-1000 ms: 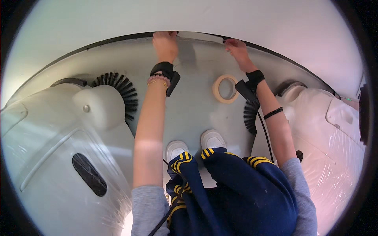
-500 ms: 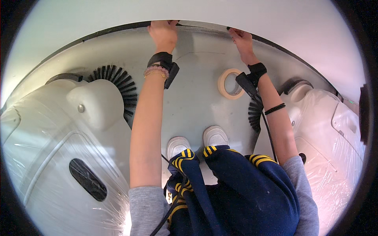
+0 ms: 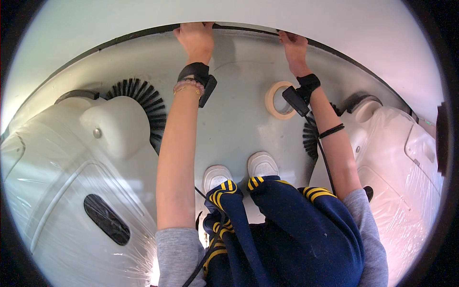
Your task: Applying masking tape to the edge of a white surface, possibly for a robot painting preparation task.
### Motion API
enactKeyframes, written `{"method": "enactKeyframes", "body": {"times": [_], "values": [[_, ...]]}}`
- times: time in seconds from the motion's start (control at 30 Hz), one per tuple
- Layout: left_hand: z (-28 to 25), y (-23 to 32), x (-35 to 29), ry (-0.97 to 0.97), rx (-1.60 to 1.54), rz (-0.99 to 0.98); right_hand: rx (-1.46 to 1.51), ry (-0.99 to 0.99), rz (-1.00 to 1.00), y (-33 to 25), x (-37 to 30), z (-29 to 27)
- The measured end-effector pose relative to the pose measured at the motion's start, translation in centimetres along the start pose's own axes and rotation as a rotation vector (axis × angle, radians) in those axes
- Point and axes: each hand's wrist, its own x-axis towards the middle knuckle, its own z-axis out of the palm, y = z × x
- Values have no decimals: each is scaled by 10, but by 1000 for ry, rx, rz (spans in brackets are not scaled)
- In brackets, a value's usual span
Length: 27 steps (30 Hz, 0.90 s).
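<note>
Both my arms reach forward to the foot of the white wall. My left hand is at the black strip along the wall's base. Its fingers are bent, and their tips are hidden at the wall's edge. Further right, my right hand has its fingers closed together at the same edge; whatever they pinch is too small to make out. Between the hands a pale strip runs along the base where black shows on either side. A roll of beige tape lies on the floor near my right wrist.
White machines wrapped in clear film stand on both sides, one at the left and one at the right. Black round brushes stick out from the left machine and the right one. My white shoes stand on the grey floor.
My right hand has shifted slightly right, and the dark bit at its fingertips shows less. The left hand has moved slightly up and left. The tape roll stays on the floor.
</note>
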Motion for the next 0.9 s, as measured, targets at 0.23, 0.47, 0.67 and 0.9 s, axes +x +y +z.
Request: {"method": "enactKeyframes", "body": {"times": [0.23, 0.47, 0.67, 0.9], "values": [[4, -9, 0, -122, 1, -16, 24, 41, -53, 6, -1, 5], [18, -15, -1, 91, 117, 137, -69, 57, -77, 4, -1, 6], [14, -32, -7, -282, 344, 41, 10, 110, -139, 3, -3, 23], [-38, -13, 25, -676, 114, -382, -209, 209, -158, 10, 2, 9]]}}
